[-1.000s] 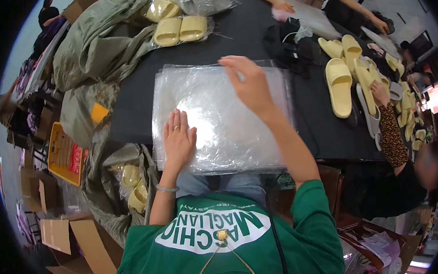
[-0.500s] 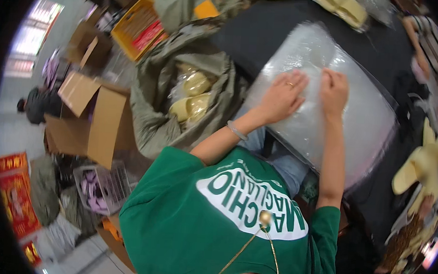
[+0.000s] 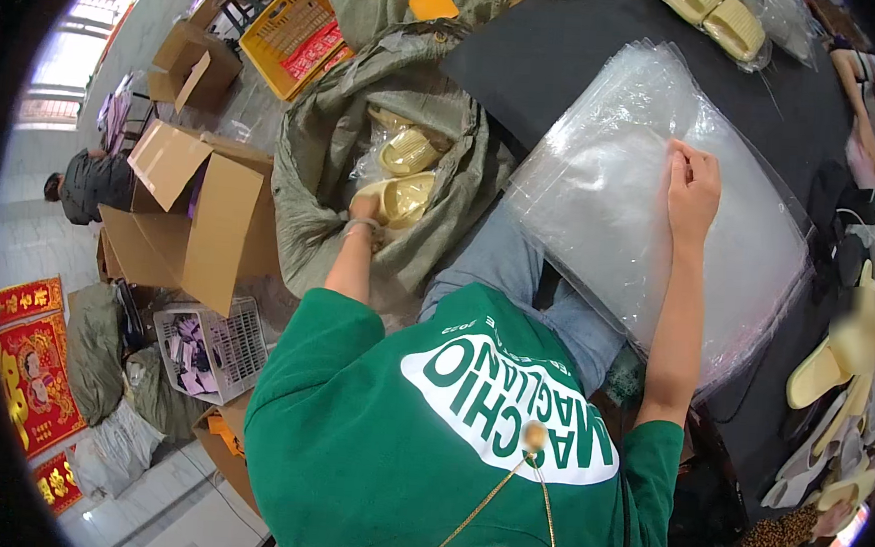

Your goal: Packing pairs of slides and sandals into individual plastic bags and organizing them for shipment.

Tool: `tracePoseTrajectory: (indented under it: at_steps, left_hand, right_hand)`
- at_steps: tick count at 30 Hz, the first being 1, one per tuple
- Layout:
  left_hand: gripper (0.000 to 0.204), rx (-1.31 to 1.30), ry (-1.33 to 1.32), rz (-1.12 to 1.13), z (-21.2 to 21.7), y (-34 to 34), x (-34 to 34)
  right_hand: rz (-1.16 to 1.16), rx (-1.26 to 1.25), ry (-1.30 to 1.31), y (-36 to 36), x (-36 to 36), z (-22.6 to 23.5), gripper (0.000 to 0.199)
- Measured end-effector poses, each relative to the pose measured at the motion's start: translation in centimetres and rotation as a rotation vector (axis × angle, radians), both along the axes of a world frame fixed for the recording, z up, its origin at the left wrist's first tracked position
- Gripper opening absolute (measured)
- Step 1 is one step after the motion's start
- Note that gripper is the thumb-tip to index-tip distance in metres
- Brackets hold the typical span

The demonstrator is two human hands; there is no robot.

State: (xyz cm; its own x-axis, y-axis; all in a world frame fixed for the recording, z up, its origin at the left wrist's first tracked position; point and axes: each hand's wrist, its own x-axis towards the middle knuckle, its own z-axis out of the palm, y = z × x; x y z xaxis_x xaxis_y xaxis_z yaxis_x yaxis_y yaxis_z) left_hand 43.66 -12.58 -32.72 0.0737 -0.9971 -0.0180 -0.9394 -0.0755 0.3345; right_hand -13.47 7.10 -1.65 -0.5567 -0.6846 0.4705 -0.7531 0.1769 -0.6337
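Observation:
My right hand point(image 3: 693, 189) is closed, thumb and fingertips pinched on the top of a stack of clear plastic bags point(image 3: 604, 173) lying on the dark table. My left hand point(image 3: 364, 209) is down inside a grey-green woven sack point(image 3: 309, 155), against the pale yellow slippers point(image 3: 403, 200) in clear wrapping. Its fingers are mostly hidden there, so their grip does not show. Another wrapped yellow slipper point(image 3: 408, 152) lies just beyond it in the same sack.
Wrapped yellow slippers point(image 3: 735, 29) lie at the table's far edge, loose slippers point(image 3: 820, 372) at its right. On the left are an open cardboard box point(image 3: 222, 230), a yellow crate point(image 3: 272, 38) and a white basket point(image 3: 243, 347). Other people point(image 3: 97, 188) are nearby.
My left hand has left the plastic bags and moved left, down into the sack by the slippers. My right hand stays on the bags, its fingertips pinched.

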Motion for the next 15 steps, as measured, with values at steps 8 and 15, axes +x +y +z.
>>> tracePoseTrajectory:
  at_steps: [8,15]
  left_hand:
    - [0.059,0.763,0.211,0.216,-4.6,-0.8,2.1]
    - [0.032,0.771,0.682,0.437,-4.6,-0.3,-4.8]
  right_hand:
    - [-0.01,0.061,0.027,0.0,-0.1,-0.6,0.016]
    - [-0.069,0.053,0.014,0.7,-1.0,-0.3,0.014]
